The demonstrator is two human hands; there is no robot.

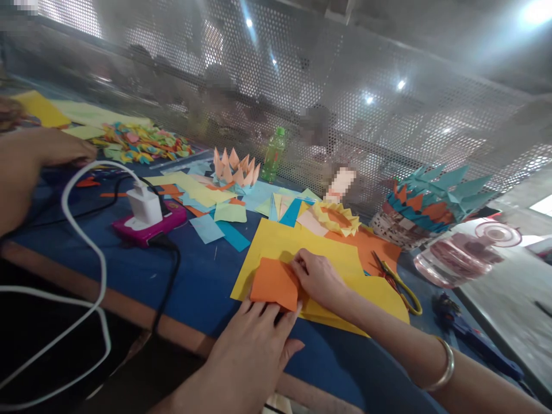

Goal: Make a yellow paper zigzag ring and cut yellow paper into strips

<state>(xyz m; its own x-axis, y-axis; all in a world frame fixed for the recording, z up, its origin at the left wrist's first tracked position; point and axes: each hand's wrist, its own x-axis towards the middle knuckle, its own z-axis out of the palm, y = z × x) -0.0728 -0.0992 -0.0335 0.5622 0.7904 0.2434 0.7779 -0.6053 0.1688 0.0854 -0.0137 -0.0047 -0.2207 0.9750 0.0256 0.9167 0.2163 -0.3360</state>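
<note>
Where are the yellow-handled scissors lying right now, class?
In the head view the scissors lie right of the person's right hand, on the edge of the yellow sheet, just in front of the woven paper basket.

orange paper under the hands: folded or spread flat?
Orange paper lies flat on the yellow sheet, left hand and right hand pressing it. Pointed right side hints at a fold; cannot tell for sure.

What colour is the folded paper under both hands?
Orange folded paper, on a yellow sheet; head view.
</note>
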